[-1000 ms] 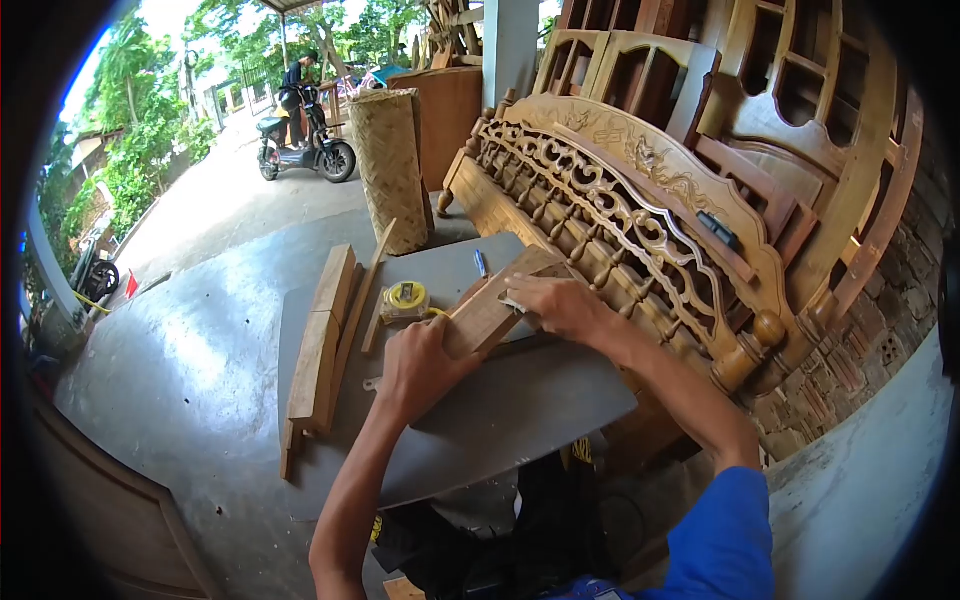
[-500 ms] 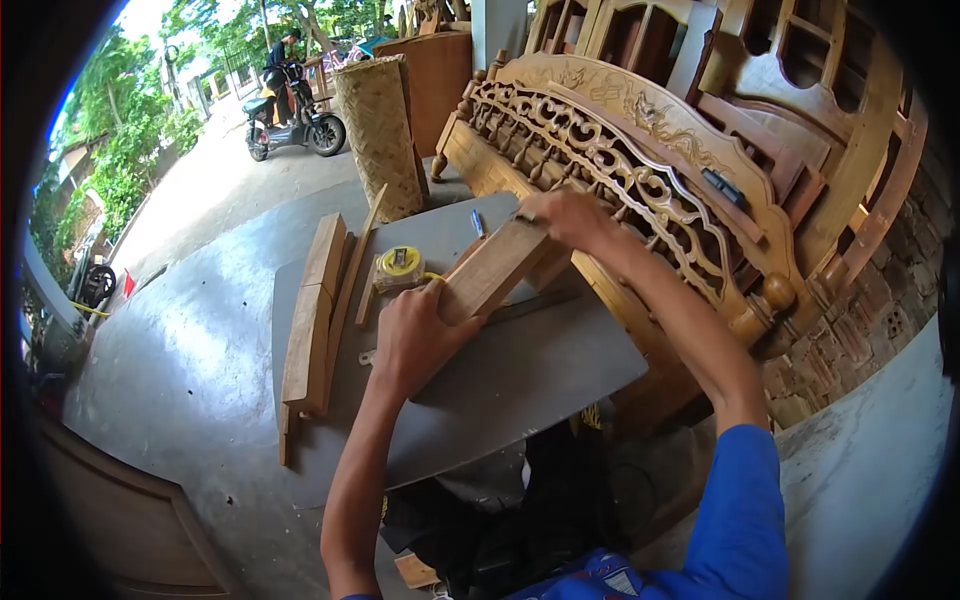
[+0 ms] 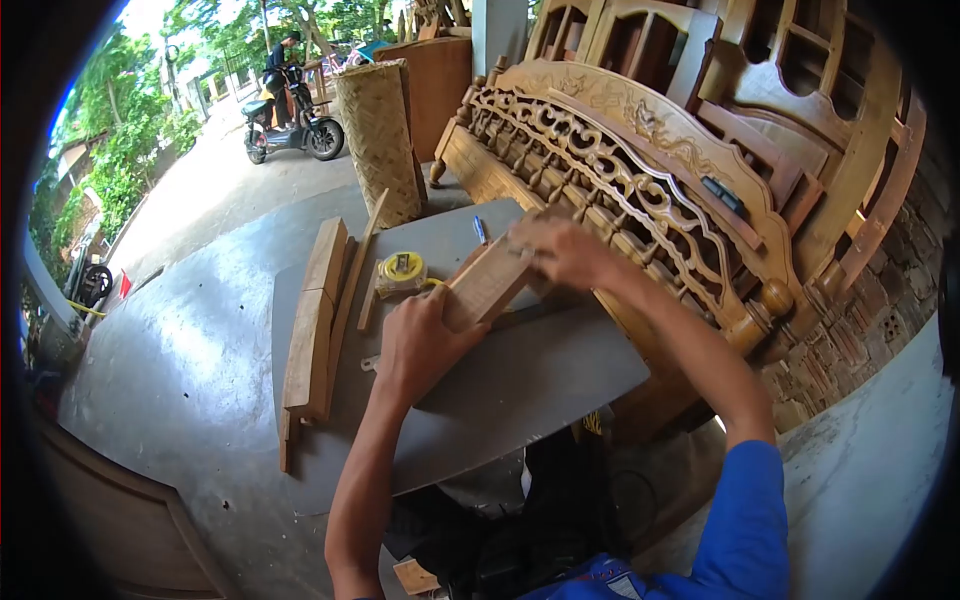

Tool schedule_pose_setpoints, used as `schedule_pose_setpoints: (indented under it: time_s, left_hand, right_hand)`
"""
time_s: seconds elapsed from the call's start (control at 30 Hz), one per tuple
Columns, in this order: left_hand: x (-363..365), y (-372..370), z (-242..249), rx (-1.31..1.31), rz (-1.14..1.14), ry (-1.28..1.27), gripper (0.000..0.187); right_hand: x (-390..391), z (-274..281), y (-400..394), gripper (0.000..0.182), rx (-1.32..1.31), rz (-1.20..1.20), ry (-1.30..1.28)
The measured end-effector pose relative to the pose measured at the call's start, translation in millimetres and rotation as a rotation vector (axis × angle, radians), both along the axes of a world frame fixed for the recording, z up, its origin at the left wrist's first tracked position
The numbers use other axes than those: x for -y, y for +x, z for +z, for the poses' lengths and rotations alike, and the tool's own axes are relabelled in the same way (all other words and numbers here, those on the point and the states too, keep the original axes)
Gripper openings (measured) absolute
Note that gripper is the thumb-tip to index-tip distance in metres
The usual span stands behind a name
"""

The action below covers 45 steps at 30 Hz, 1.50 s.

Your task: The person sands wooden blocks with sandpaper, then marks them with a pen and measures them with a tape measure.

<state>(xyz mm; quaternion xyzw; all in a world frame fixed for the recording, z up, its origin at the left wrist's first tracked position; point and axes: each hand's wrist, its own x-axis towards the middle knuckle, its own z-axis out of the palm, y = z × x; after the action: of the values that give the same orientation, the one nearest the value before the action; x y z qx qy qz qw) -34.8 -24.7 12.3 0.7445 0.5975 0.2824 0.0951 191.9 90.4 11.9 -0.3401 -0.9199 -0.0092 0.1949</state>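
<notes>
On the grey tabletop (image 3: 500, 385), my left hand (image 3: 418, 340) is closed around the near end of a wooden block (image 3: 490, 285), thumb on one side and fingers on the other. My right hand (image 3: 568, 250), partly blurred, is on the block's far end with its fingers curled. Something small and dark seems to sit under those fingers, but I cannot make it out. Just beyond my left hand is a tape measure (image 3: 403, 268) with a yellow face. A blue pen (image 3: 479, 230) lies beyond the block.
Several wooden strips (image 3: 316, 320) lie along the table's left side. Carved wooden furniture panels (image 3: 620, 150) lean at the right. A rolled woven mat (image 3: 378, 140) stands behind the table. Outside, a person (image 3: 280, 75) is by a scooter (image 3: 293, 125).
My right hand has slid a little along the block, toward me, and is more blurred. My left hand still grips the near end, almost unmoved.
</notes>
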Motion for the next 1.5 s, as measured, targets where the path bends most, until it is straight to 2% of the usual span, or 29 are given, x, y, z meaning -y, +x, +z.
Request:
schedule_pose_setpoints:
  time_s: [0.13,0.17,0.27,0.3,0.4,0.43,0.53,0.67,0.7,0.8,0.83,0.93,1.03,1.13,1.17,1.27,1.3,1.4,1.5]
  left_hand:
    - [-3,-3,-7,0.028,-0.042,0.089,0.052]
    - [-5,-4,-5,0.028,-0.042,0.123,0.050]
    - [3,-1,-11,0.033,-0.044,0.115,0.046]
    - [2,-1,-8,0.035,-0.031,0.098,0.046]
    - [-2,-3,-7,0.028,-0.026,0.138,0.045]
    - [0,-3,-7,0.028,-0.029,0.138,0.045]
    - [1,-2,-9,0.045,-0.044,0.091,0.045]
    - [2,-1,-5,0.043,-0.033,0.085,0.045]
    - [3,-1,-5,0.037,-0.030,0.078,0.046]
    - [2,-2,-5,0.027,-0.028,0.077,0.046]
    - [3,-2,-5,0.035,-0.034,0.085,0.046]
    - [4,0,-4,0.045,-0.044,0.113,0.046]
    - [4,0,-4,0.043,-0.030,0.119,0.046]
    - [2,-1,-6,0.042,-0.034,0.107,0.046]
    - [2,-1,-7,0.043,-0.041,0.103,0.046]
    - [3,-1,-7,0.042,-0.035,0.118,0.046]
    - [3,-1,-7,0.036,-0.038,0.139,0.047]
    - [3,0,-8,0.030,-0.026,0.162,0.047]
    - [2,-3,-7,0.026,-0.006,0.142,0.047]
  right_hand:
    - [15,13,-21,0.043,0.125,-0.275,-0.026]
    - [6,-20,-20,0.050,0.099,-0.043,0.166]
    - [-16,7,-8,0.058,0.049,0.031,-0.149]
    - [-19,24,-4,0.065,0.016,-0.125,-0.280]
    - [5,15,-35,0.059,0.224,-0.209,-0.012]
    - [24,9,-42,0.056,0.251,-0.132,0.026]
    - [18,7,-30,0.053,0.011,0.068,-0.179]
    - [0,27,-20,0.043,-0.319,-0.122,-0.740]
    - [-6,36,-14,0.036,-0.250,0.097,-0.700]
    - [-25,31,-9,0.031,-0.128,0.249,-0.734]
    - [-29,35,-9,0.038,-0.109,0.196,-0.764]
    - [-37,42,-25,0.034,0.235,0.102,-0.593]
    - [4,62,-27,0.029,0.104,-0.019,-0.562]
    - [9,25,-24,0.032,0.054,-0.105,-0.132]
    - [6,18,-19,0.028,-0.045,0.023,-0.110]
    - [13,9,-15,0.032,-0.189,0.062,-0.171]
    - [18,4,-17,0.029,-0.335,0.068,-0.177]
    - [14,-12,-27,0.026,-0.470,-0.013,-0.164]
    - [5,-17,-26,0.021,-0.452,0.154,-0.033]
